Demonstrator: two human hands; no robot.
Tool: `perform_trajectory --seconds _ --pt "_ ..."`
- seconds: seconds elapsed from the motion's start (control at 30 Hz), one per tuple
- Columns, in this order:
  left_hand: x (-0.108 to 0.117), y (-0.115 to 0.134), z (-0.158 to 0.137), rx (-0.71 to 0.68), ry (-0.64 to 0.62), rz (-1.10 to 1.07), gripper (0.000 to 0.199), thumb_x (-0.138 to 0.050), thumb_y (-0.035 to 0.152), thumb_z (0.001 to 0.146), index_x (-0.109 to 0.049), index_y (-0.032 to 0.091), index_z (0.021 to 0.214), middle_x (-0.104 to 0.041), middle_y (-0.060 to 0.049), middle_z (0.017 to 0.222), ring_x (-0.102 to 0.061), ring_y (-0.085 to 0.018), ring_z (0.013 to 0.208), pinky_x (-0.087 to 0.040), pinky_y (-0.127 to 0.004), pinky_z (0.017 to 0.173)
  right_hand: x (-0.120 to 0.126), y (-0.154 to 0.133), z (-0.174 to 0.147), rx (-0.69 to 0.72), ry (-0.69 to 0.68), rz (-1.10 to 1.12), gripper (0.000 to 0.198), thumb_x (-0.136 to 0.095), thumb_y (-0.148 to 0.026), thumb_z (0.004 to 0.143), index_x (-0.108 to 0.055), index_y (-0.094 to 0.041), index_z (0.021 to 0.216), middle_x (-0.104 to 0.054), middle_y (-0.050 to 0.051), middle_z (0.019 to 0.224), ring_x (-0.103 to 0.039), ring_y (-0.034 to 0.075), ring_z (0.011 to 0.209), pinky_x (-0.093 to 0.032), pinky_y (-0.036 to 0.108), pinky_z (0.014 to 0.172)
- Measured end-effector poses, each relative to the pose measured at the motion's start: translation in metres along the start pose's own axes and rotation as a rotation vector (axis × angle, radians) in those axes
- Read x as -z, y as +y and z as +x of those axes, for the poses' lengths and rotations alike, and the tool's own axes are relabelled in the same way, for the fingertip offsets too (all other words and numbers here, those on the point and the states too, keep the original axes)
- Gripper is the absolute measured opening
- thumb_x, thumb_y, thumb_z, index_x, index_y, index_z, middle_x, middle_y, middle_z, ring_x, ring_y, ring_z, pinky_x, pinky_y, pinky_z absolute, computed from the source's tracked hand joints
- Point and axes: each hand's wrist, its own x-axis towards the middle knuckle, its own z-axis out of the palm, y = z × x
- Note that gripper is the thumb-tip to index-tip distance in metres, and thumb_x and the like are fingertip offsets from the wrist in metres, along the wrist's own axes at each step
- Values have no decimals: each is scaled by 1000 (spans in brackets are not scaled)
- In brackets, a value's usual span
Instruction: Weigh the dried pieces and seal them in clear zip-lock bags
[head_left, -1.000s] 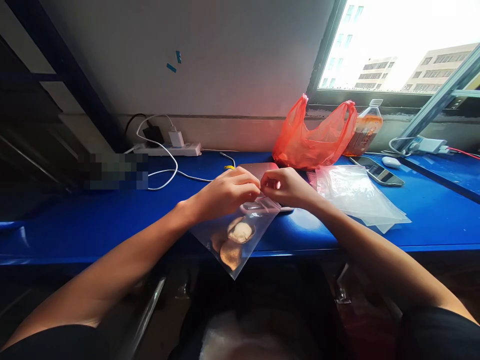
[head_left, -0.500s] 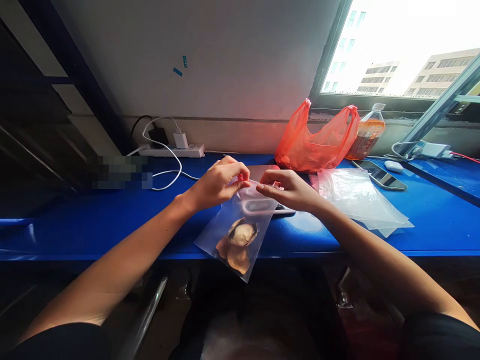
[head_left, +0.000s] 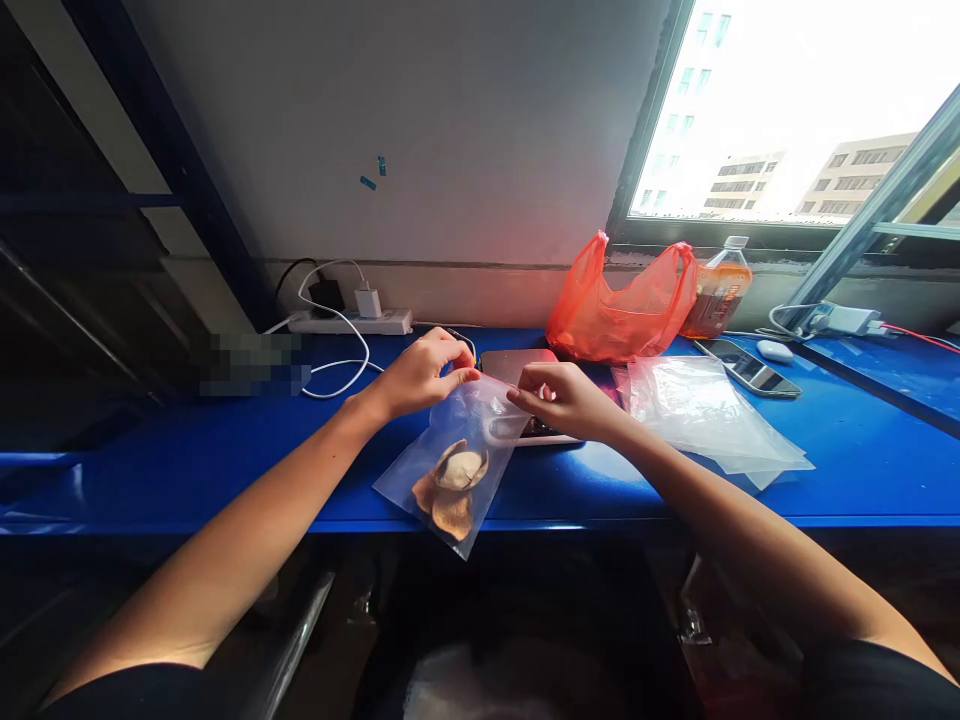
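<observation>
Your grip is a pinch on each side: the left hand (head_left: 427, 370) and the right hand (head_left: 559, 395) both clamp the top edge of a clear bag (head_left: 465, 415). They have just drawn apart along that edge, so more of it, with its reddish line, now shows between your fingertips. Low in the bag sit tan pieces (head_left: 452, 515), one with a pale middle. The bag slants towards you, its bottom corner reaching past the front edge of the blue table (head_left: 600, 500); whether it touches that edge, I cannot tell.

Left of the bag, the tabletop runs wide, which looks like easy room for your left hand. Just behind the bag, partly covered, is a flat device (head_left: 521, 362) like a small scale, the closest obstacle. Right of the bag lies a loose stack of clear plastic (head_left: 705, 410), and farther right a phone (head_left: 754, 370). Behind the bag, to the right, stand a red carrier (head_left: 619, 320) and a bottle (head_left: 718, 298); behind it, to the left, a power strip (head_left: 352, 322).
</observation>
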Motion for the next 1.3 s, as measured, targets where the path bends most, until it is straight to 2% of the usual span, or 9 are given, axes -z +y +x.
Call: perform_trajectory --seconds 1.3 --pt "-2 -6 -1 -14 6 39 30 -49 45 88 -60 17 83 -60 -4 85 -55 -20 87 -46 -34 79 -2 6 0 16 5 -50 27 -53 -35 85 -48 -17 66 -51 -2 62 -42 9 57 -31 22 53"
